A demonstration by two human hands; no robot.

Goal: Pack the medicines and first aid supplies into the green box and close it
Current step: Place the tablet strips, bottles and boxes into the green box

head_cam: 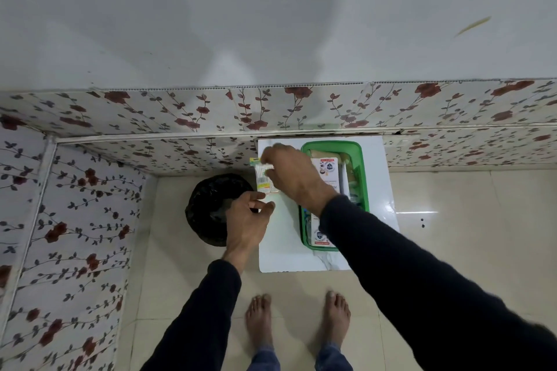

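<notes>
Now your right hand (294,173) pinches the top of the swab packet (262,179), just left of the green box (363,173); your left hand (248,218) curls loosely under it, holding nothing. Support its bottom, lift across, and lay it flat onto the cartons (327,173).

Looks like a home to me, plain room corner, nothing lab or shop about it. I see a glossy cream tile floor (452,250), walls (90,220) clad in panels with a red rose and vine print, bare grey-white paint above. A small white table (283,238) sits against the wall, a bin (208,208) lined with a black bag just beside it. Bare feet (259,319) on the tiles, jeans cuffs showing, so domestic for sure.
</notes>
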